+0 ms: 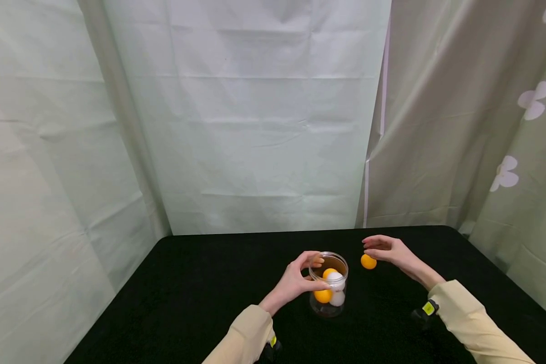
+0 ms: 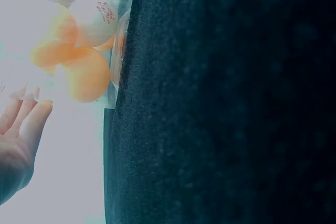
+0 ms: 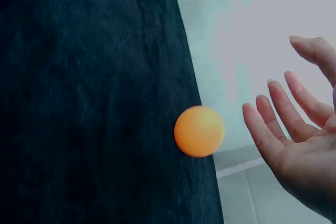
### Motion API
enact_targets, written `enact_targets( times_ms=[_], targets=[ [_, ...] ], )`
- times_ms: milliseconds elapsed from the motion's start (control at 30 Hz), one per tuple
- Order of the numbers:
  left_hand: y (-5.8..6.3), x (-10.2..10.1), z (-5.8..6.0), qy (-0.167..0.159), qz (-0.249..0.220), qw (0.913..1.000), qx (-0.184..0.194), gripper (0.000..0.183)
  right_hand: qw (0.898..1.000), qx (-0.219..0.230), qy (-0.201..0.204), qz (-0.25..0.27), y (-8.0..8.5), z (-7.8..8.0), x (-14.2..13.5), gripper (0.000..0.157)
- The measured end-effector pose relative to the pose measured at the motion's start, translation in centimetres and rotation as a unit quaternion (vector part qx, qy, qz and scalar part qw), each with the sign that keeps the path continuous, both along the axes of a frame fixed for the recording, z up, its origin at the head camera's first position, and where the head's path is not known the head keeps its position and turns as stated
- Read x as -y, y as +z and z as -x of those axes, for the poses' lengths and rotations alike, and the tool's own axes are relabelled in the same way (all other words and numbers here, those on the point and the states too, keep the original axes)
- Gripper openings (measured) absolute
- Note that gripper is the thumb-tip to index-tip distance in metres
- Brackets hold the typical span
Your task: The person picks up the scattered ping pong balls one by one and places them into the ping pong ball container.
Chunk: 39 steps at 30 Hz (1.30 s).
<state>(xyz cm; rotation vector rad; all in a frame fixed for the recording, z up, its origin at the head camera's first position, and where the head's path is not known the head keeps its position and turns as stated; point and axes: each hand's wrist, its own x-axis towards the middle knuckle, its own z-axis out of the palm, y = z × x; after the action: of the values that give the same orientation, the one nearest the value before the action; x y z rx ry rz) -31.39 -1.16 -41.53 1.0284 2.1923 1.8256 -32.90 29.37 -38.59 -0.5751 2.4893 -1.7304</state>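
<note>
My left hand (image 1: 296,278) grips a clear jar (image 1: 327,308) near its rim, thumb on the near side and fingers around the far side. Orange and white table tennis balls lie inside; a white ball (image 2: 94,20) with red print and an orange ball (image 2: 86,74) show through the wall in the left wrist view. To the right of the jar is a single orange table tennis ball (image 1: 368,261). My right hand (image 1: 384,248) is just above that ball in the head view. In the right wrist view its fingers (image 3: 283,108) are spread and apart from the orange ball (image 3: 199,131).
A black cloth (image 1: 200,283) covers the table, with the jar standing toward its middle. Pale curtains (image 1: 264,126) hang behind and at both sides. Dark wrist-worn devices (image 1: 424,312) sit at both sleeves.
</note>
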Motion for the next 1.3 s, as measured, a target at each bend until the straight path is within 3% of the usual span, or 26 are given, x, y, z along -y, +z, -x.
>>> enact_targets(
  times_ms=[433, 933, 1300],
  targets=[
    [-0.1, -0.1, 0.1, 0.002, 0.001, 1.0, 0.004, 0.056, 0.996, 0.002, -0.048, -0.074, -1.5, 0.6, -1.2, 0.048],
    [0.2, 0.0, -0.1, 0.001, 0.002, 1.0, 0.009, 0.057, 0.992, -0.022, -0.049, -0.118, -2.0, 1.3, -0.6, 0.052],
    [0.3, -0.1, -0.1, 0.004, 0.002, 0.9999, 0.01, 0.058, 0.991, -0.03, -0.047, -0.118, -2.4, 1.5, -0.4, 0.05]
  ],
)
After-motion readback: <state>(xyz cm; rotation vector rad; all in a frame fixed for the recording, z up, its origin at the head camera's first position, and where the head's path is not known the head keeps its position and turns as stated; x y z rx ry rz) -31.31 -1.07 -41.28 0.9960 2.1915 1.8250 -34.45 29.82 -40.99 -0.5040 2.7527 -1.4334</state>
